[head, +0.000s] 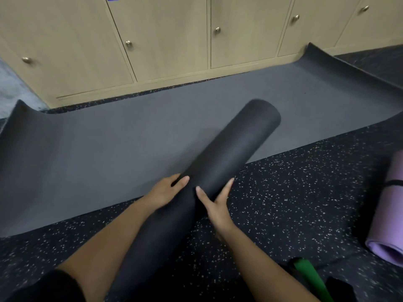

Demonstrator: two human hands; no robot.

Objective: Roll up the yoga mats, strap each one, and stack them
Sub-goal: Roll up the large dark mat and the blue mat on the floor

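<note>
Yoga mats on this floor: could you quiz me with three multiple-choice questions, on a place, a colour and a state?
1. Where does the purple mat lie? A left edge; B centre; C right edge.
2. What colour is the loose strap at the bottom? A green; B red; C yellow.
3. The black rolled mat is: A lying untouched; B held in both hands; C strapped.
Answers: C, it sits at far right; A, the strip is plainly green; B, the left hand and right hand grip it.
</note>
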